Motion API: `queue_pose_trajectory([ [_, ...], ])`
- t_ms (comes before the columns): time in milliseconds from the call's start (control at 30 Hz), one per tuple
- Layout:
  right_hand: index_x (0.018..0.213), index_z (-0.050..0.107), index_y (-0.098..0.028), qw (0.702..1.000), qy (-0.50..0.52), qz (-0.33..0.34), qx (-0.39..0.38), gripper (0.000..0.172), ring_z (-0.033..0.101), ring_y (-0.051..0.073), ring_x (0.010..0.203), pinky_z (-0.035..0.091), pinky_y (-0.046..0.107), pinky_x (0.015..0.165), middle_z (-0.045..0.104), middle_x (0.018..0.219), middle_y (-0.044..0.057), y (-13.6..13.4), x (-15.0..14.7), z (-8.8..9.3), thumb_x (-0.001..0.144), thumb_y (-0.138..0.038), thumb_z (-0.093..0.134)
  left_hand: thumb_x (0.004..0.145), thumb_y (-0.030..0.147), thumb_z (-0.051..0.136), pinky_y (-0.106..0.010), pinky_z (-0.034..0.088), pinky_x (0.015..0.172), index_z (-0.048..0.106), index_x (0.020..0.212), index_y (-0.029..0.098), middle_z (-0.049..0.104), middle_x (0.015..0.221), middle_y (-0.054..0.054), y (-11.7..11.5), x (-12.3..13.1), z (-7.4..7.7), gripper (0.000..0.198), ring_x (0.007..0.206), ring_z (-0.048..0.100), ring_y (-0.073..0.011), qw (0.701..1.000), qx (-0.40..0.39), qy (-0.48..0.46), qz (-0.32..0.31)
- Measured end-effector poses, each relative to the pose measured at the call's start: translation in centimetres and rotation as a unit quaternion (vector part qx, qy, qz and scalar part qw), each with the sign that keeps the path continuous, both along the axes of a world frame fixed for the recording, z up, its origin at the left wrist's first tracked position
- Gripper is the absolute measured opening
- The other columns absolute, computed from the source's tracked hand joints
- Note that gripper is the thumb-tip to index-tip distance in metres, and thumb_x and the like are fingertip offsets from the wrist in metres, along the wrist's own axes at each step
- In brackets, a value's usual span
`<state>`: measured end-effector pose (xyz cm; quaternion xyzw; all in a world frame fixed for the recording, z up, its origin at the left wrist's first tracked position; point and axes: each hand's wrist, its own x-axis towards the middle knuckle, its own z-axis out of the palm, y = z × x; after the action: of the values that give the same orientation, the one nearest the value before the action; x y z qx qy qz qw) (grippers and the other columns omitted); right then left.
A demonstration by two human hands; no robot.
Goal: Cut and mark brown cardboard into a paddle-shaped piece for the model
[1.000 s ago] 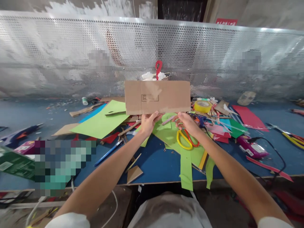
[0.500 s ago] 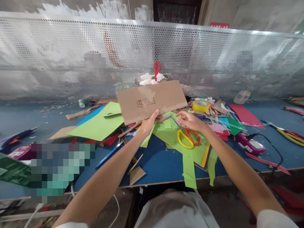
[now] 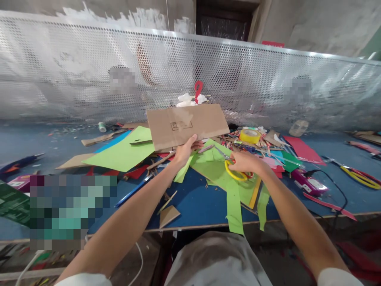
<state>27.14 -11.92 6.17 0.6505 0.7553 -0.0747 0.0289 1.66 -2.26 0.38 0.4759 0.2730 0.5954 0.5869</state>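
Vs. 1 s ago: cardboard pc. [image 3: 205, 123] is no longer level w/ both hands at its lower edge; it now tilts, right end higher, w/ only the left hand [image 3: 185, 151] on it. Vs. half a sec. ago: right hand [image 3: 245, 162] has gone from beside the scissors' blades to their handles, & the scissors [image 3: 238, 173] lie at a diff. angle, yellow loop looking flatter.

Hands: left is closed on the cardboard's lower edge, thumb on the near face, fingers mostly hidden behind. Right is curled round the red & yellow scissor handles, fingertips at the yellow loop; exact finger pos. partly hidden. Blades point up & left, nearly closed, toward the cardboard but apart from it.

Cardboard is held up over the middle of the blue counter [image 3: 190, 202], stamped side facing the wearer, its left end in front of a lt. green sheet [image 3: 119, 151]. Scissors are over the green pcs. [image 3: 205, 169] nr. the counter's front; yellow tape roll [image 3: 249, 137] sits just beyond the right hand.
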Motion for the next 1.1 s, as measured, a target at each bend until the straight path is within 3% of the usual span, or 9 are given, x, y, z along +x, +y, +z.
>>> queue_pose_trajectory([
  [133,0.14,0.059,-0.018,0.99,0.131,-0.009,-0.053,0.055,0.07,0.023,0.072,0.048,0.032,0.063,0.078,0.103,0.012,0.1,3.0,1.0,0.09,-0.037,0.071,0.08,0.067,0.083,-0.033,0.057,0.076,0.073,0.068,0.018,0.071,0.072,-0.007,0.3,-0.4,0.0,0.052,0.069,0.066,-0.0172,0.998,0.043,0.024,0.028],
  [300,0.131,0.052,-0.021,0.953,0.262,0.099,-0.118,0.053,0.07,0.022,0.092,0.054,0.03,0.078,0.073,0.105,0.008,0.4,4.3,0.8,0.09,-0.047,0.074,0.081,0.069,0.084,-0.031,0.051,0.067,0.066,0.065,0.021,0.062,0.064,-0.002,0.6,-0.3,-0.1,0.053,0.061,0.058,-0.0143,0.996,0.068,0.014,0.056],
  [400,0.13,0.047,-0.022,0.935,0.301,0.108,-0.152,0.05,0.066,0.02,0.086,0.054,0.031,0.077,0.069,0.097,0.005,0.2,3.6,0.5,0.095,-0.051,0.067,0.078,0.073,0.085,-0.032,0.051,0.065,0.067,0.071,0.021,0.066,0.068,-0.003,0.5,0.2,0.2,0.055,0.064,0.062,-0.0161,0.997,0.038,-0.022,0.066],
  [500,0.131,0.049,-0.024,0.942,0.292,0.111,-0.124,0.048,0.059,0.02,0.073,0.05,0.034,0.069,0.064,0.09,0.002,-0.3,2.3,0.3,0.1,-0.059,0.058,0.077,0.077,0.083,-0.032,0.053,0.068,0.069,0.076,0.021,0.071,0.075,-0.006,0.2,0.8,0.6,0.058,0.071,0.066,-0.0181,0.996,0.004,-0.048,0.079],
  [667,0.124,0.053,-0.026,0.948,0.284,0.143,0.017,0.047,0.047,0.019,0.061,0.041,0.034,0.062,0.052,0.071,-0.003,-0.8,-0.9,-1.1,0.101,-0.067,0.053,0.084,0.076,0.077,-0.033,0.056,0.078,0.069,0.081,0.022,0.072,0.083,-0.005,-0.5,1.1,1.1,0.055,0.08,0.069,-0.0179,0.996,0.001,-0.063,0.066],
  [800,0.122,0.048,-0.027,0.926,0.348,0.147,0.013,0.05,0.039,0.015,0.052,0.03,0.03,0.052,0.042,0.065,-0.008,-1.1,-3.4,-1.9,0.104,-0.074,0.045,0.085,0.082,0.072,-0.036,0.056,0.085,0.069,0.083,0.023,0.073,0.088,-0.007,-0.6,0.8,1.2,0.059,0.093,0.073,-0.0228,0.995,0.005,-0.044,0.091],
  [1100,0.11,0.052,-0.024,0.905,0.396,0.146,0.046,0.066,0.043,0.015,0.055,0.035,0.03,0.054,0.045,0.068,-0.006,-1.6,-5.0,-1.6,0.101,-0.088,0.036,0.08,0.084,0.076,-0.039,0.056,0.086,0.073,0.086,0.022,0.075,0.09,-0.009,-0.9,1.2,1.0,0.062,0.097,0.073,-0.026,0.997,0.01,-0.042,0.057],
])
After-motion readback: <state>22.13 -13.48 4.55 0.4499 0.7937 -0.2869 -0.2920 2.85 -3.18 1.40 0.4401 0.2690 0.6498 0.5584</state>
